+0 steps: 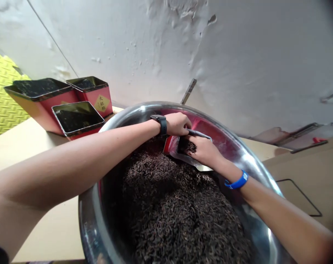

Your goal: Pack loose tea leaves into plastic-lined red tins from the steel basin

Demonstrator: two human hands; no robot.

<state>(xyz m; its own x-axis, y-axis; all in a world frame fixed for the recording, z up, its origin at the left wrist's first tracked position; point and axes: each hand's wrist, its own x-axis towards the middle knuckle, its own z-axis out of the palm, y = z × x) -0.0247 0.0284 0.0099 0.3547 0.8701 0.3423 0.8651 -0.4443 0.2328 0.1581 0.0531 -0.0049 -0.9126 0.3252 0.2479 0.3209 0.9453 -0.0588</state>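
A large steel basin [93, 223] holds a deep heap of dark, dried tea leaves [180, 209]. Over the heap's far side, my left hand [178, 123], with a black watch on the wrist, is closed on the upper edge of a foil-lined red pouch [173, 147]. The pouch lies tilted with its mouth open toward me. My right hand [203, 148], above a blue wristband, reaches into that mouth with tea leaves against its curled fingers. The pouch hides its fingertips.
Several open red tins, among them a front tin [93, 132] and a labelled tin [102, 101], stand left of the basin on a pale table [56, 234]. Behind rises a peeling white wall [114, 47]. A yellow textured mat [4, 99] is at far left.
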